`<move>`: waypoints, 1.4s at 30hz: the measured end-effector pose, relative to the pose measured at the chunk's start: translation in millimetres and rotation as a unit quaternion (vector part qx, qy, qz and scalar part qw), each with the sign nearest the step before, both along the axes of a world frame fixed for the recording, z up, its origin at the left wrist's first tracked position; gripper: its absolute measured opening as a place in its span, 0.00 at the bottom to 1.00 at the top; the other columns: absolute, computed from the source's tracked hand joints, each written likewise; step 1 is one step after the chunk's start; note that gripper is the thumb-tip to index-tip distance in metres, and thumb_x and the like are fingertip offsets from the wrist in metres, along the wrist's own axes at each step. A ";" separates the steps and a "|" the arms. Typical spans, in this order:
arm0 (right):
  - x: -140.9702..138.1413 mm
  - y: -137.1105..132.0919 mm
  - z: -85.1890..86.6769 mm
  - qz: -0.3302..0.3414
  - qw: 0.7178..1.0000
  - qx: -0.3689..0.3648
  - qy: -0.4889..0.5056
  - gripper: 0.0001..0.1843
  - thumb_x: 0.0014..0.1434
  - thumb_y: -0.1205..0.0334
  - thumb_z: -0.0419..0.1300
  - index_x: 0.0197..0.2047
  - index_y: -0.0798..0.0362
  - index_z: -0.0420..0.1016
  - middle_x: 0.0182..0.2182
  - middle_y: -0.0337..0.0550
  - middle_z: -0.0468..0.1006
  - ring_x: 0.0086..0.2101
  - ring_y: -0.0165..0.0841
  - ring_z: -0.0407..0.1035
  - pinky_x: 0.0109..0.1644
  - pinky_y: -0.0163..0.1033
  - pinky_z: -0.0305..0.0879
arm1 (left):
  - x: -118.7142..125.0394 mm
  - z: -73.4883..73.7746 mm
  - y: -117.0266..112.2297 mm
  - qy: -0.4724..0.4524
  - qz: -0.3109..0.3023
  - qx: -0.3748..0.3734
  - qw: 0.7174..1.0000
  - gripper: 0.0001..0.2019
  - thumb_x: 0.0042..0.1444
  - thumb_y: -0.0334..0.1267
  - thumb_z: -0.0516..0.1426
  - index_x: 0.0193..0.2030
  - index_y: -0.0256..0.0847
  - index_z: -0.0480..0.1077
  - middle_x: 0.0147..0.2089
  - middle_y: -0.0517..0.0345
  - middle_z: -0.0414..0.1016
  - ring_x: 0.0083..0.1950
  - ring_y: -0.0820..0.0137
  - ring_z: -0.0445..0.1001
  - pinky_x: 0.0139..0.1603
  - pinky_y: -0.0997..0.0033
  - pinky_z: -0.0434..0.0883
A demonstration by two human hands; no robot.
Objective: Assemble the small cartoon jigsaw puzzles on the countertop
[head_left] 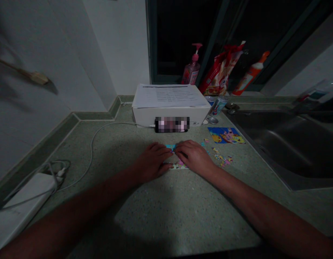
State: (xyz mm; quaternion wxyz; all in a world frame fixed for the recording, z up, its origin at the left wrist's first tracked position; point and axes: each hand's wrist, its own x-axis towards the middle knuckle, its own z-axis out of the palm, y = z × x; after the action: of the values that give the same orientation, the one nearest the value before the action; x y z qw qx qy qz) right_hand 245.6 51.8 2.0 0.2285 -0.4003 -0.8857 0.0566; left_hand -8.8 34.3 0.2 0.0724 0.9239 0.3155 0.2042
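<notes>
A partly assembled jigsaw puzzle lies flat on the counter, with coloured strips showing at its far and near edges. My left hand rests on its left side, fingers stretched forward and thumb apart. Over the right side my right hand is bent, its fingers drawn together with the tips down at the puzzle. Whatever lies under those fingertips is hidden. Loose puzzle pieces are scattered to the right of my right hand. Behind them is a blue picture card with cartoon figures.
A phone leans against a white box topped with printed paper. Its cable runs left to a white power strip. At right is a steel sink. A pump bottle and other packages stand by the window.
</notes>
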 end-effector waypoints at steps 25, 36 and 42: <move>6.2 -1.6 6.1 -0.005 0.999 0.002 0.045 0.11 0.71 0.67 0.60 0.46 0.43 0.84 0.48 0.44 0.88 0.50 0.45 0.79 0.58 0.56 0.75 | 0.5 4.8 -1.9 0.002 -0.003 -0.015 1.000 0.17 0.73 0.46 0.59 0.65 0.46 0.74 0.66 0.48 0.80 0.65 0.52 0.76 0.74 0.42 0.68; 43.4 -2.5 17.7 -0.045 0.993 0.010 0.105 0.11 0.71 0.62 0.60 0.44 0.44 0.86 0.44 0.44 0.89 0.47 0.45 0.81 0.55 0.56 0.76 | -6.7 14.3 -1.6 -0.114 0.186 -0.057 0.974 0.12 0.70 0.33 0.54 0.52 0.43 0.79 0.51 0.51 0.85 0.55 0.57 0.81 0.61 0.49 0.79; 43.9 -1.8 12.0 -0.023 0.995 -0.008 0.096 0.10 0.70 0.64 0.61 0.45 0.45 0.86 0.46 0.45 0.89 0.48 0.45 0.81 0.56 0.56 0.76 | -10.4 6.7 4.3 -0.140 0.243 -0.065 0.958 0.10 0.66 0.30 0.55 0.48 0.40 0.78 0.48 0.51 0.84 0.50 0.59 0.82 0.56 0.53 0.81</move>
State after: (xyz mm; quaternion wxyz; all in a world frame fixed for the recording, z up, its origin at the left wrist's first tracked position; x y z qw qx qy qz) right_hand 289.5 50.0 14.1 0.3102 -0.4149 -0.8498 0.0969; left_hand -19.3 38.5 6.8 0.1239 0.7749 0.5297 0.3218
